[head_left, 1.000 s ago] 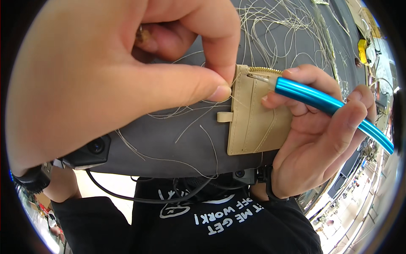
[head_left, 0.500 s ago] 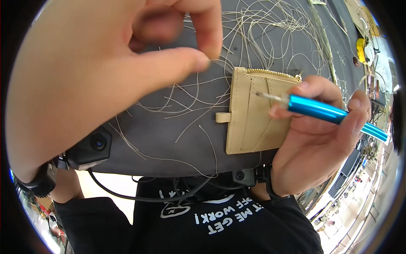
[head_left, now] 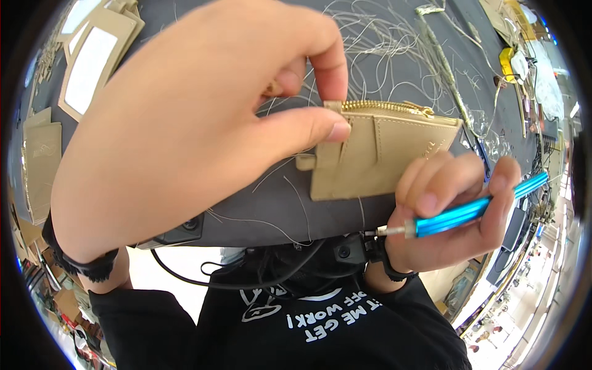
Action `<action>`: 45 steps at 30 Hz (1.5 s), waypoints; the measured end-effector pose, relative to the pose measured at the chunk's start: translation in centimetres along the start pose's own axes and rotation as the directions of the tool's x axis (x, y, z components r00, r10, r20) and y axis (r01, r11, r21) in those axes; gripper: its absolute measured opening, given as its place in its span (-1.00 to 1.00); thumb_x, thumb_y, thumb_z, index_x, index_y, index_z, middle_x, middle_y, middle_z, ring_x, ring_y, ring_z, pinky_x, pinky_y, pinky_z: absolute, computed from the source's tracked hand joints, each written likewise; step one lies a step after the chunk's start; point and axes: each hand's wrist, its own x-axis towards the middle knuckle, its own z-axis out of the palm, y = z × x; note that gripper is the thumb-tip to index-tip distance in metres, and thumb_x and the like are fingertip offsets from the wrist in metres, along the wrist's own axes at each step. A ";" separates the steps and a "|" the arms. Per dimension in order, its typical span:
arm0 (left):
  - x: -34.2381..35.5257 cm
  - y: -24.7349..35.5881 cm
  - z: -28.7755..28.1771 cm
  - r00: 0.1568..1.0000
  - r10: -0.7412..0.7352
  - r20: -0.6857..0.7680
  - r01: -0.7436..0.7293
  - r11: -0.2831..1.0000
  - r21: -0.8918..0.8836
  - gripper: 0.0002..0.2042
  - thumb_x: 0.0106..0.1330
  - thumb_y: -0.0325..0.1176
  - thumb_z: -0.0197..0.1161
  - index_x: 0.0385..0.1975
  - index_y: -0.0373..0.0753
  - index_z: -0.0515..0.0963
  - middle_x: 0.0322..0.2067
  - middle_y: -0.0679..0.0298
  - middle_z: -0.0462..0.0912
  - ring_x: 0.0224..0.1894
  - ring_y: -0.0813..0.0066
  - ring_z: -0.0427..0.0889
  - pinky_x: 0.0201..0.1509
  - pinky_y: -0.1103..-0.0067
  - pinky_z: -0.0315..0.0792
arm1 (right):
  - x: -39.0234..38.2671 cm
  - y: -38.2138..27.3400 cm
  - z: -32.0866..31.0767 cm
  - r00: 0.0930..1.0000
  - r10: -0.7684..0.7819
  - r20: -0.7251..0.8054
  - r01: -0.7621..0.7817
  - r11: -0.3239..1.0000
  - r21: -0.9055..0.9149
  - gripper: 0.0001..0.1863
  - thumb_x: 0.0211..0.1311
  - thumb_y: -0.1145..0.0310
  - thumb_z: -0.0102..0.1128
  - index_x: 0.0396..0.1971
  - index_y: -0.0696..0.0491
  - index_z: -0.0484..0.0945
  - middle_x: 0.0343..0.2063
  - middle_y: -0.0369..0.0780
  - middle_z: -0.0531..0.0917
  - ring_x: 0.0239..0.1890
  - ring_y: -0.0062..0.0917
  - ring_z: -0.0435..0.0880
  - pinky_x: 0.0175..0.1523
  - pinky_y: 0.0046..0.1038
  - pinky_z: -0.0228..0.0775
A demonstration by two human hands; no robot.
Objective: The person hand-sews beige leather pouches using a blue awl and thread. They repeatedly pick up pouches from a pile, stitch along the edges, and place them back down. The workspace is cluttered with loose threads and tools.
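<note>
Near the tabletop's (head_left: 336, 219) near edge, I'm losing the beige pouch's (head_left: 357, 169) lower right corner behind the right hand (head_left: 444, 248); the left hand (head_left: 240, 105) is hiding part of its left edge.

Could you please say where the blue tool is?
In the head view, the blue tool is in the right hand, lower right of the tan pouch.

Dark grey tabletop (head_left: 336, 223) spreads before me, near edge bowed toward six o'clock. Past that edge, at seven, bright whitish patch (head_left: 191, 302). At eight I make out crowded clutter, brown box (head_left: 65, 302) among it. At four, white-lit far room (head_left: 560, 265) crossed by long lines, details too small for me. Lamp glare (head_left: 575, 111) between two and three.
</note>
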 end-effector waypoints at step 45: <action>-0.1 -1.0 -2.3 0.925 0.131 0.356 -0.210 0.959 0.193 -0.81 0.08 -0.26 0.36 -0.50 -0.26 0.62 -0.60 0.34 0.42 -0.53 0.48 0.31 -0.52 0.56 0.15 | 0.8 0.6 1.4 0.979 0.178 -0.103 -0.206 0.856 -0.475 -0.56 0.49 -0.01 -0.30 -0.16 0.14 0.10 -0.45 0.13 0.60 -0.63 -0.38 0.62 -0.46 -0.50 0.61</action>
